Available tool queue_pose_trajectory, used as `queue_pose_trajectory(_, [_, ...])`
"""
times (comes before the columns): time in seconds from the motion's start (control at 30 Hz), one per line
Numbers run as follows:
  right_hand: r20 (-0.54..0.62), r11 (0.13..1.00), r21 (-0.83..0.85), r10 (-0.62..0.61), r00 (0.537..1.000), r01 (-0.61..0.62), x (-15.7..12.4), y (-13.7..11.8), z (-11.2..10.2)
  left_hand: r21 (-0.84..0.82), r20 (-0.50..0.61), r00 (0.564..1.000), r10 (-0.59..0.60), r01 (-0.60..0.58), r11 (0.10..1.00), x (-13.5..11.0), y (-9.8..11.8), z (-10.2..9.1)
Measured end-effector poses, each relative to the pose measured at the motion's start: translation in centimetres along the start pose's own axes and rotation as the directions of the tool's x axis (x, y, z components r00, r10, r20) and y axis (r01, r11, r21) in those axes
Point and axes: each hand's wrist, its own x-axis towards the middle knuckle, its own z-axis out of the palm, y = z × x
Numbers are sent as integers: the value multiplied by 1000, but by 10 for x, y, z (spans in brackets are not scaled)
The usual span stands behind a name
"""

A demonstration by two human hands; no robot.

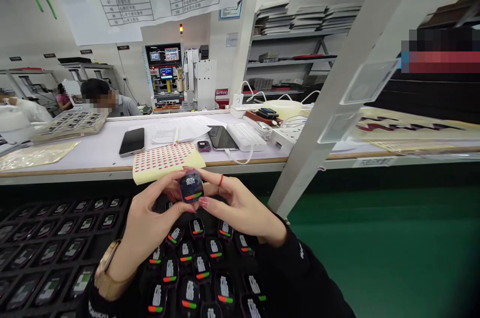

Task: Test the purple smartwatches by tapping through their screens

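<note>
L hand [150, 214] & R hand [240, 208], equally nr, gripped the smartwatch [191, 186] btwn them, its long side abt up-down.

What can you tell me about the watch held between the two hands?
The watch has a rounded-square body and a dark, glossy, glass-like screen, lit with white text too small to read and a red and green bar along the bottom. Its rim looks purple. The screen faces the camera, slightly tilted. The left grip and right grip hold its edges, raised above other watches; no strap shows.
</note>
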Motion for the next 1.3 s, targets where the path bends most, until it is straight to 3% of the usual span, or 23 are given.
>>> queue_pose_trajectory(0.47, [-18,998,-28,-62,998,61,1,8,0,3,-10,1000,-6,6,1000,0,0,0])
queue_pose_trajectory(0.73, [-165,998,10,-56,985,59,6,11,13,64,-37,999,24,-21,998,-2,-4,0])
queue_pose_trajectory(1.03, [-72,991,-78,-114,991,108,1,0,0,69,0,1000,-9,9,998,-2,-3,-1])
queue_pose_trajectory(1.3, [-13,985,168,-37,999,38,2,7,-1,67,19,1000,16,-17,998,1,-8,-3])
